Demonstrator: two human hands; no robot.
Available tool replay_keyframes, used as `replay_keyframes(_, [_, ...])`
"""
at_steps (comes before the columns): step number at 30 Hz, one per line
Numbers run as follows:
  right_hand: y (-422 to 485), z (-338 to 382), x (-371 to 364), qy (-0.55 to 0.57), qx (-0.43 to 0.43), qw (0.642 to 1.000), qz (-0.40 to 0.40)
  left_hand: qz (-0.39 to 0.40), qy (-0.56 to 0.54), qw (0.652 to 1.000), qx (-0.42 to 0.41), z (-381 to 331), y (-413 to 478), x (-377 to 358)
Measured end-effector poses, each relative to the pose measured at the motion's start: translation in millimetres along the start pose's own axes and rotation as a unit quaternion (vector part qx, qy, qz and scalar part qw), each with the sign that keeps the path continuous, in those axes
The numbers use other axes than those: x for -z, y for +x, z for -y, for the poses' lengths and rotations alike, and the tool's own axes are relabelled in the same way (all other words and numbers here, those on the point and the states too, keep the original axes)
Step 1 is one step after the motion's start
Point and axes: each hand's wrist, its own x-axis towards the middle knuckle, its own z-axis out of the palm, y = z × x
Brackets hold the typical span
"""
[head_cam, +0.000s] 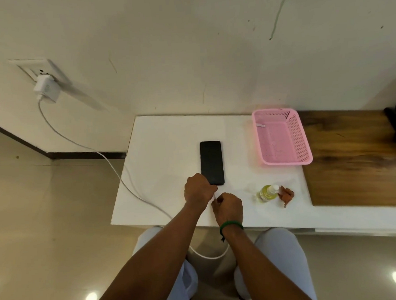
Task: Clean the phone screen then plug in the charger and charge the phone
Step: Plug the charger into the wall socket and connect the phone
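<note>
Cable [115, 171]: was looped across the lap; judged limp, light; best taken at its stiff plug
Right hand [227, 208]: curled; the white plug tip seemingly pinched
Left hand [200, 191]: curled; grasp could not be told
Phone [212, 163]: was laid flat, screen up, on the white table [159, 138], near corner touched by Left hand; judged slick, breakable; best held by its edges
Charger [46, 89]: was seated in the wall socket

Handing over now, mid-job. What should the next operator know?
Left hand grips the phone by its near corner on the table.
Right hand pinches the cable by its end, just short of the phone.
Charger is in the wall socket.
Bottle and cloth lie aside on the right, so cleaning looks done.
Left to do: push the cable into the phone.
</note>
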Motion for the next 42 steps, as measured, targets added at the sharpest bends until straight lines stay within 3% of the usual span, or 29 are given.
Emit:
replay_keyframes(20, [-5, 1, 6, -0.006, -0.023, 1.000, 0.017, 0.050, -0.006, 0.998, 0.022, -3, 7, 6])
replay_keyframes(28, [-6, -2, 6, -0.010, -0.008, 1.000, -0.008, 0.077, -0.068, 0.995, 0.014, 3, -2, 27])
replay_keyframes(35, [0, 28, 6, 0.003, 0.025, 0.998, -0.051, -0.030, -0.091, 0.995, -0.007, 25, 6, 113])
replay_keyframes(42, [-3, 107, -9, 0.032, 0.143, 0.989, -0.023, -0.247, -0.108, 0.963, 0.008, 71, 24, 234])
